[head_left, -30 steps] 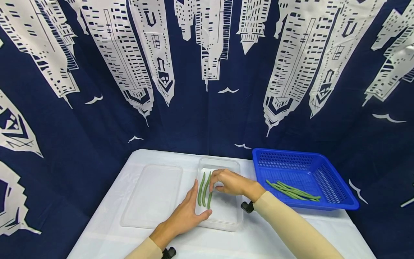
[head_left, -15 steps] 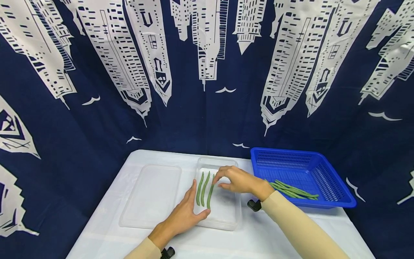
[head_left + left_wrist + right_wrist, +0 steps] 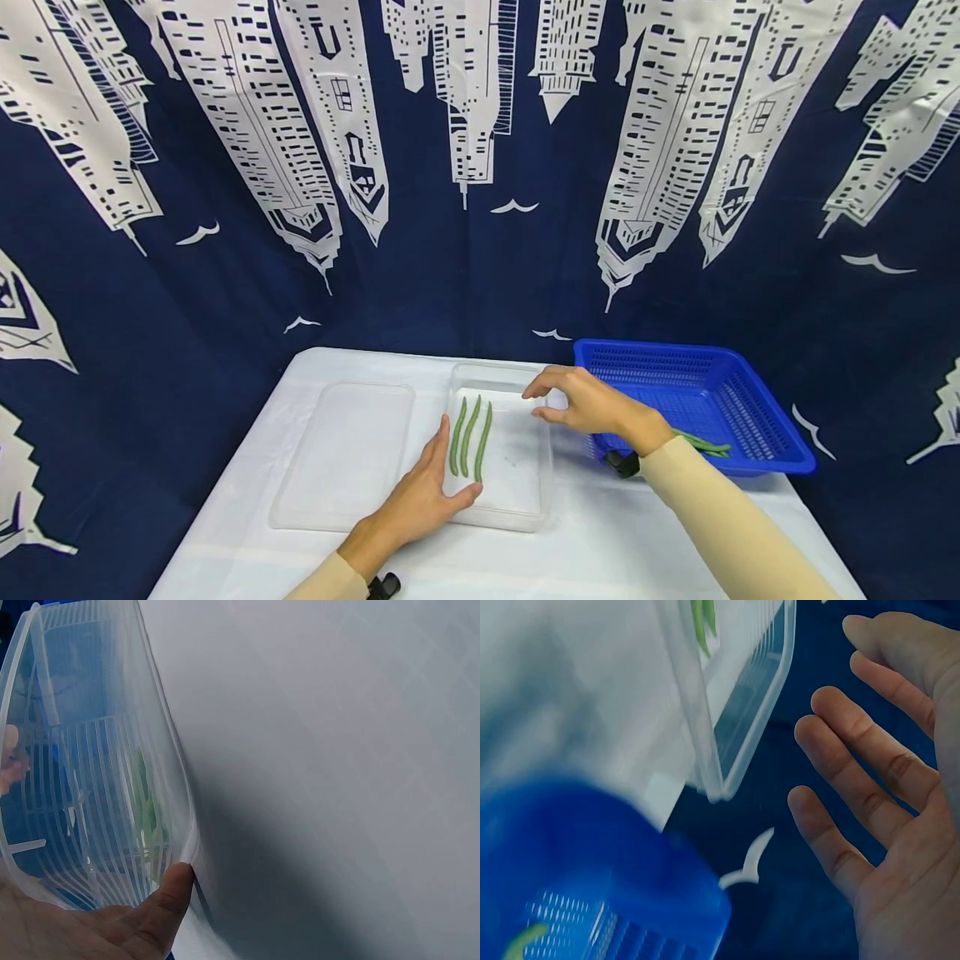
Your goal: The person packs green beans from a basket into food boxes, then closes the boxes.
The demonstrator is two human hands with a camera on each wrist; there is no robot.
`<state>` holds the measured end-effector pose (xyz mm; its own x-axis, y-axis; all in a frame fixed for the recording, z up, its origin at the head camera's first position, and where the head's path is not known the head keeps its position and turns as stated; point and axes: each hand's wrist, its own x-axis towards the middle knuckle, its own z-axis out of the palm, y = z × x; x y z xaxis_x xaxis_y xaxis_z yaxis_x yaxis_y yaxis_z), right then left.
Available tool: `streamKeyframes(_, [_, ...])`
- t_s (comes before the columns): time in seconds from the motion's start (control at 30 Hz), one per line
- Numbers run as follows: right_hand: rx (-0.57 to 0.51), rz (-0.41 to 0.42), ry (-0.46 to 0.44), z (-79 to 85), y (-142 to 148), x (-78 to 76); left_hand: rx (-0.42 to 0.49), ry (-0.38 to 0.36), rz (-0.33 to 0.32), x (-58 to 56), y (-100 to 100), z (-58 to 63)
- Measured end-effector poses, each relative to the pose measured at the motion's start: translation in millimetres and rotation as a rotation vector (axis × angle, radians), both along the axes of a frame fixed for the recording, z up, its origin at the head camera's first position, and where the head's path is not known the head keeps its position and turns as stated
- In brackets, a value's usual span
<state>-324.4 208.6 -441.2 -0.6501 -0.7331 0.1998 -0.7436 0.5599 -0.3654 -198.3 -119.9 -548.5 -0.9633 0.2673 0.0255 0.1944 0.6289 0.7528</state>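
Three green beans (image 3: 470, 437) lie side by side, lengthwise, along the left part of a clear plastic container (image 3: 517, 492). My left hand (image 3: 420, 492) rests on the container's left near side, thumb and fingers spread; the left wrist view has its thumb (image 3: 169, 904) touching the rim. My right hand (image 3: 588, 404) is raised over the container's right edge with nothing in its fingers, near the blue basket (image 3: 772, 454). In the right wrist view its fingers (image 3: 847, 757) are apart and loosely bent. More green beans (image 3: 708, 446) lie in the basket, partly hidden behind my right wrist.
A flat translucent lid (image 3: 345, 454) lies on the white table (image 3: 247, 508) left of the container. The basket stands at the table's right side. Behind the table hangs a dark blue cloth (image 3: 420, 292) printed with white buildings.
My right hand has let go of the third bean, which now lies beside the other two, and has moved right toward the basket. The left hand keeps its place on the container.
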Motion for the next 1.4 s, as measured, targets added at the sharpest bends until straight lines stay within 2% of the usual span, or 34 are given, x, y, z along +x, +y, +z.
streamKeyframes(0.23, [0.004, -0.101, 0.018, 6.0, 34, -8.3, 0.001, 0.000, 0.011, -2.4, -1, -0.8])
streamKeyframes(0.43, [-0.004, -0.143, 0.008, 6.2, 65, -15.1, 0.013, -0.006, 0.018, -1.3, -2, -0.6])
streamKeyframes(0.67, [0.055, -0.223, -0.001, 2.2, 101, -19.7, 0.012, -0.007, 0.023, -0.8, -1, -0.4])
streamKeyframes(0.87, [0.111, -0.275, -0.113, -1.4, 125, -27.0, 0.011, -0.007, 0.029, -0.9, -1, 0.7])
streamKeyframes(1.1, [0.209, -0.281, -0.269, -9.5, 149, -34.6, 0.002, 0.003, 0.025, -2.2, -1, 1.8])
streamKeyframes(1.4, [0.341, -0.288, -0.359, -21.2, 171, -42.4, -0.010, 0.000, 0.023, -0.5, 2, -3.1])
